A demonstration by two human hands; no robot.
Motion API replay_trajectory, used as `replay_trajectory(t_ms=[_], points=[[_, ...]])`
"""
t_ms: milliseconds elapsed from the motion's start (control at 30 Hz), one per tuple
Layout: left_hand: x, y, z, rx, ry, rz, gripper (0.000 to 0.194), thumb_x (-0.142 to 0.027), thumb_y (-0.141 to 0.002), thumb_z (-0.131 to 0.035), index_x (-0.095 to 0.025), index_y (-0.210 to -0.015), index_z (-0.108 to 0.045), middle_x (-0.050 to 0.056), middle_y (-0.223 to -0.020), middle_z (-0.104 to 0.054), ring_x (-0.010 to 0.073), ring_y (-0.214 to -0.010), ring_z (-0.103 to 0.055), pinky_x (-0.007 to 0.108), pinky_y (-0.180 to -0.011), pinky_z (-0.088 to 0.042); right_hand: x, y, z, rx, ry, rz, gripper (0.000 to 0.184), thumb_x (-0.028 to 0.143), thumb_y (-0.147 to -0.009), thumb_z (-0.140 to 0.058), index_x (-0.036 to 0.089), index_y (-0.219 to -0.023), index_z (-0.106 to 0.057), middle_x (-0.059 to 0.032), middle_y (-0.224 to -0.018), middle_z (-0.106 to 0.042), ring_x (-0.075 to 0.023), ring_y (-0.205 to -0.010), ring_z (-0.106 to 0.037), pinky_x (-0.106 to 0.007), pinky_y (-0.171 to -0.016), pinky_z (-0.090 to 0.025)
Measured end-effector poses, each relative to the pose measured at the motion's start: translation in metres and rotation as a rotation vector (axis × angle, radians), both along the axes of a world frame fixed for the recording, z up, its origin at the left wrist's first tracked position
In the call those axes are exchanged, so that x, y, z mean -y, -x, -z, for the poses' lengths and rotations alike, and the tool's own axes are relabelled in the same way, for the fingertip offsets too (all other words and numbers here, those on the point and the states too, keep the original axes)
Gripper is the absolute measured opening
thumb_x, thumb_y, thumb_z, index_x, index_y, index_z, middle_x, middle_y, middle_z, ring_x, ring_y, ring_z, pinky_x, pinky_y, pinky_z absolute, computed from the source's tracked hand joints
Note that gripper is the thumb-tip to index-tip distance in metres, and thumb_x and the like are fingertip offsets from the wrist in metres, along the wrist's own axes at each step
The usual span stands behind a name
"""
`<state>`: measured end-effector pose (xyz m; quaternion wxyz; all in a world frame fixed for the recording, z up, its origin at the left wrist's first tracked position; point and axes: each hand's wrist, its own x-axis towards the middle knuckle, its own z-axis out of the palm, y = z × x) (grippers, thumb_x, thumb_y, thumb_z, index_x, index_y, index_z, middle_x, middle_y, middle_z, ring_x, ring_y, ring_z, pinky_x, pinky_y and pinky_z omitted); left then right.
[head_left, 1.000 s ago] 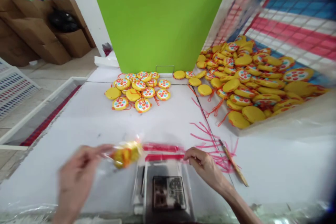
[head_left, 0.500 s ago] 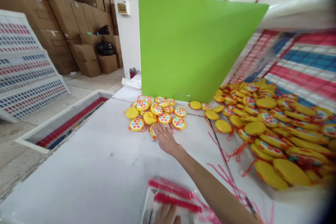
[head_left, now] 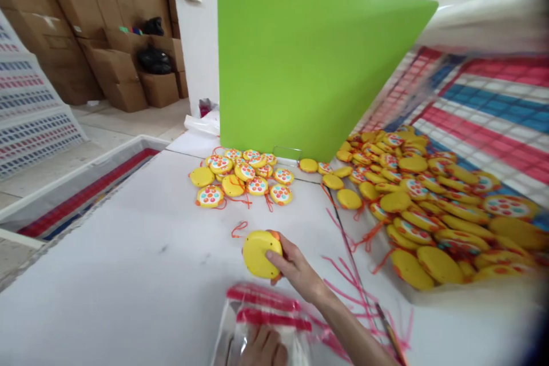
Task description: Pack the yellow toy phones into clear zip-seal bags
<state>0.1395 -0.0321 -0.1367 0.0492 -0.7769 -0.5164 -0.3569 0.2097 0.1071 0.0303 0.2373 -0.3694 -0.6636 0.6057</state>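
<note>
Pinching the yellow toy (head_left: 257, 253), probably handling light and stiff, by its rim in right hand (head_left: 299, 269) beyond the bags (head_left: 274, 318); resting left hand (head_left: 263, 349) on them, leaving its grip unclear.

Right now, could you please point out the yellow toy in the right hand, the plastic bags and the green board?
Yellow toy (head_left: 257, 254): head view, its plain yellow side.
Plastic bags (head_left: 274, 319): head view, front pink strip.
Green board (head_left: 311, 63): head view, middle of its face.

Yellow toy (head_left: 258, 253) in the right hand (head_left: 298, 271), left hand (head_left: 263, 347) apparently flat on red-topped clear bags (head_left: 274, 318).
</note>
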Motion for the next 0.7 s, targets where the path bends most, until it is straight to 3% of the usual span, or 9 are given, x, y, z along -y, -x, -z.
replay_trajectory(t_ms=[133, 200, 267, 367, 467, 600, 700], points=[[0.009, 0.013, -0.045, 0.044, 0.298, 0.089, 0.025, -0.008, -0.066, -0.051, -0.019, -0.088, -0.057, 0.007, -0.084, -0.064, 0.0238, -0.075, -0.059, 0.036, -0.069, -0.048, 0.041, -0.036, 0.0, 0.059, -0.045, 0.137, 0.052, 0.012, -0.068, -0.056, 0.022, -0.118, -0.046, 0.0004, -0.099, -0.06, -0.0137, -0.087, -0.058, -0.022, -0.072, -0.05], [0.011, 0.02, -0.064, 0.14, 0.476, 0.078, 0.039, -0.008, -0.069, -0.048, -0.019, -0.106, -0.054, 0.009, -0.099, -0.063, 0.0235, -0.089, -0.058, 0.037, -0.078, -0.048, 0.062, -0.051, 0.003, 0.192, -0.122, 0.246, 0.059, 0.01, -0.065, -0.056, 0.023, -0.121, -0.045, -0.001, -0.106, -0.06, -0.0145, -0.089, -0.059, -0.024, -0.074, -0.05], [0.011, 0.024, -0.077, 0.239, 0.611, 0.052, 0.04, -0.007, -0.072, -0.046, -0.02, -0.11, -0.053, 0.009, -0.104, -0.061, 0.0226, -0.096, -0.056, 0.038, -0.083, -0.046, 0.081, -0.062, 0.006, 0.308, -0.2, 0.324, 0.055, 0.013, -0.068, -0.057, 0.024, -0.121, -0.046, -0.0031, -0.111, -0.06, -0.0163, -0.091, -0.059, -0.027, -0.078, -0.05], [0.013, 0.028, -0.084, 0.368, 0.744, 0.021, 0.025, -0.011, -0.076, -0.045, -0.019, -0.098, -0.056, 0.007, -0.095, -0.062, 0.0221, -0.09, -0.057, 0.038, -0.08, -0.046, 0.103, -0.075, 0.007, 0.39, -0.288, 0.327, 0.042, 0.015, -0.075, -0.055, 0.024, -0.116, -0.051, -0.0046, -0.108, -0.062, -0.0183, -0.095, -0.06, -0.031, -0.085, -0.049], [0.014, 0.032, -0.086, 0.505, 0.799, -0.031, 0.02, -0.017, -0.078, -0.048, -0.019, -0.096, -0.056, 0.007, -0.092, -0.062, 0.0215, -0.086, -0.059, 0.037, -0.078, -0.048, 0.119, -0.084, 0.008, 0.406, -0.329, 0.278, 0.045, 0.014, -0.078, -0.053, 0.026, -0.121, -0.05, -0.0063, -0.12, -0.057, -0.0195, -0.108, -0.055, -0.032, -0.093, -0.045], [0.011, 0.035, -0.088, 0.564, 0.764, -0.048, 0.035, -0.019, -0.081, -0.047, -0.02, -0.116, -0.053, 0.007, -0.098, -0.063, 0.0209, -0.089, -0.059, 0.037, -0.081, -0.048, 0.139, -0.094, 0.009, 0.426, -0.272, 0.21, 0.051, 0.015, -0.079, -0.053, 0.026, -0.129, -0.045, -0.0063, -0.125, -0.055, -0.0196, -0.112, -0.053, -0.032, -0.096, -0.043], [0.009, 0.037, -0.088, 0.464, 0.677, 0.058, 0.027, -0.02, -0.085, -0.043, -0.021, -0.103, -0.063, 0.007, -0.092, -0.064, 0.0202, -0.086, -0.059, 0.036, -0.079, -0.048, 0.149, -0.105, 0.005, 0.434, -0.16, 0.213, 0.048, 0.023, -0.08, -0.056, 0.026, -0.127, -0.046, -0.0061, -0.117, -0.06, -0.0208, -0.104, -0.057, -0.033, -0.092, -0.046]])
